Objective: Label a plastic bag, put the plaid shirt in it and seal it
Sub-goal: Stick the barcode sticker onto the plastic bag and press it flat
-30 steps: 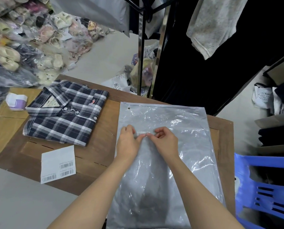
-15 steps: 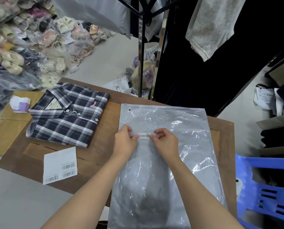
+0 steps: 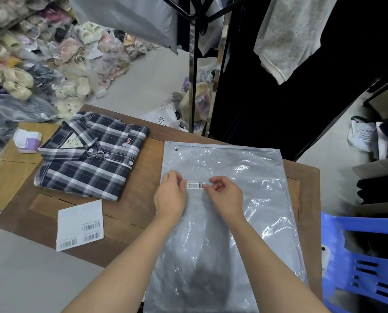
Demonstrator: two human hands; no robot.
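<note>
A clear plastic bag (image 3: 244, 168) with a zip strip at its far end lies flat on the wooden table (image 3: 143, 213). A small white barcode label (image 3: 195, 185) sits stuck on the bag's upper middle. My left hand (image 3: 170, 192) rests at the label's left end and my right hand (image 3: 225, 193) at its right end, fingertips touching the label and bag, fingers curled. The folded navy-and-white plaid shirt (image 3: 91, 154) lies on the table to the left of the bag, collar to the left, apart from both hands.
A white sheet of barcode stickers (image 3: 80, 224) lies on the table's near left. A small purple-and-white pack (image 3: 27, 141) sits on cardboard beyond the shirt. A blue plastic chair (image 3: 364, 263) stands at the right, a clothes rack (image 3: 195, 64) behind the table, bagged shoes (image 3: 41, 64) piled far left.
The label was hidden under my fingertips; my hands have slid apart along it, and now the whole barcode strip shows flat on the bag.
</note>
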